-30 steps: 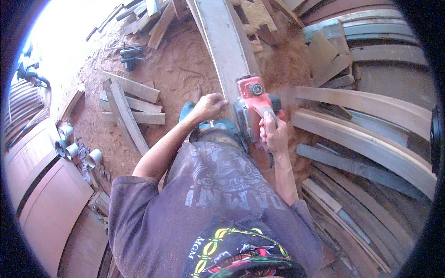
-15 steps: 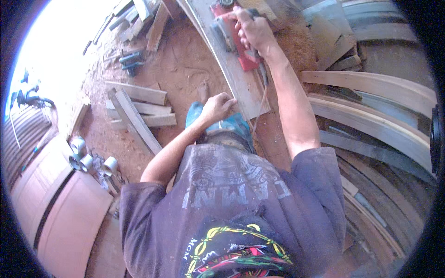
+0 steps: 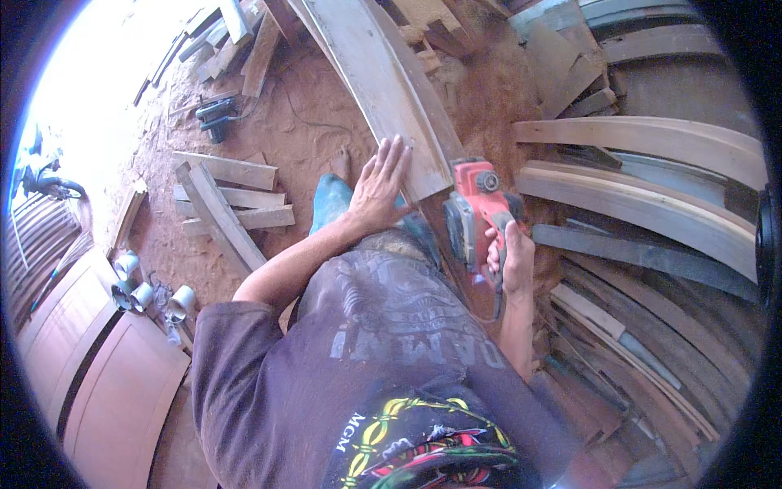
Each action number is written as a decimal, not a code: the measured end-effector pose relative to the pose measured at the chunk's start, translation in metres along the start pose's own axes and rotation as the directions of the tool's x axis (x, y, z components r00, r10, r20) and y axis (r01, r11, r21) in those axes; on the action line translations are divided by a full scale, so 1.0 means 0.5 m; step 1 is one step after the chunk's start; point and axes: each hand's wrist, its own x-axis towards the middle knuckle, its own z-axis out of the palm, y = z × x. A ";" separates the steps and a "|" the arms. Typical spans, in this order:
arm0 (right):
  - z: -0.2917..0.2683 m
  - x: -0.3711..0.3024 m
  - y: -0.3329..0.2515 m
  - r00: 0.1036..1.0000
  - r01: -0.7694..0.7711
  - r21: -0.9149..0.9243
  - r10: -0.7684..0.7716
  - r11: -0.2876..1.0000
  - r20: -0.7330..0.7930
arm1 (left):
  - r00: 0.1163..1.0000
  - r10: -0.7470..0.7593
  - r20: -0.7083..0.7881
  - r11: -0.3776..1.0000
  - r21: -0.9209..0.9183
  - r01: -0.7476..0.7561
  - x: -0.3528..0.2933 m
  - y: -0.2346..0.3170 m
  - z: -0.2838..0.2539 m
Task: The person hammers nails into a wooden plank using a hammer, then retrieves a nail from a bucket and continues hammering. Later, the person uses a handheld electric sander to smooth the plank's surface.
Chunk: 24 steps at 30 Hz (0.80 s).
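Observation:
A red electric hand planer [image 3: 472, 194] with a dark knob is in my right hand [image 3: 515, 257], its fingers wrapped round the rear handle. It is off to the right of the near end of a long wooden plank [image 3: 379, 85], which runs away from me toward the upper left. My left hand [image 3: 380, 187] lies flat with its fingers stretched out, at the plank's near left edge; whether the palm presses on the wood I cannot tell. Below the planer's handle hangs a cord [image 3: 495, 306].
Long boards [image 3: 635, 191] are stacked along the right. Short wood pieces [image 3: 228, 208] lie on the reddish dusty ground at left, near a dark power tool [image 3: 216, 114]. White cups [image 3: 181, 301] and wooden panels [image 3: 122, 391] are at lower left. Offcuts [image 3: 224, 37] are piled farther off.
My right hand has drawn the planer back toward me, from far along the plank to beside its near end. My left hand has opened from curled fingers to stretched ones.

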 end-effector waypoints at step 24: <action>0.268 0.269 -0.201 0.946 0.254 -0.215 -0.196 0.943 0.259 | 0.497 -0.808 -0.318 0.584 -0.311 0.750 -0.347 -0.377 0.003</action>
